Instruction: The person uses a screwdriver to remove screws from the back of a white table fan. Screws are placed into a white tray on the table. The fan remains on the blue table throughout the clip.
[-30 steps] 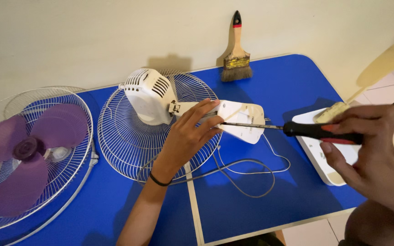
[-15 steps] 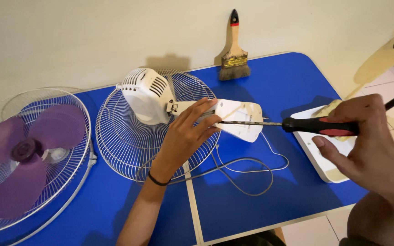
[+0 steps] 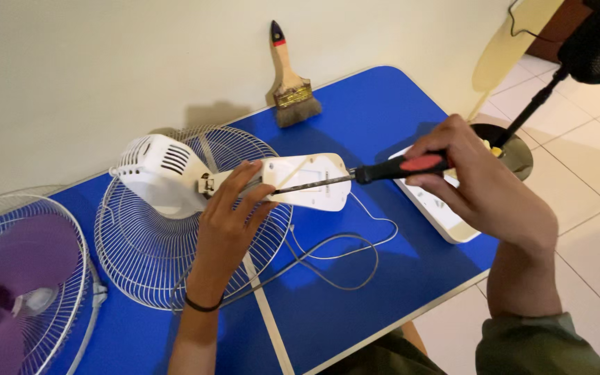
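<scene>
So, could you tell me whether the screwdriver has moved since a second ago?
Yes: the screwdriver has slid left, its handle now left of the white tray, nearer the fan base.

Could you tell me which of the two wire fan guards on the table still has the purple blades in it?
The wire fan guard at the far left, holding the purple blades; the middle guard has only the white motor housing on it.

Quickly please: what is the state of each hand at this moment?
Left hand: fingers closed around the white fan neck.
Right hand: closed, holding the screwdriver.
</scene>
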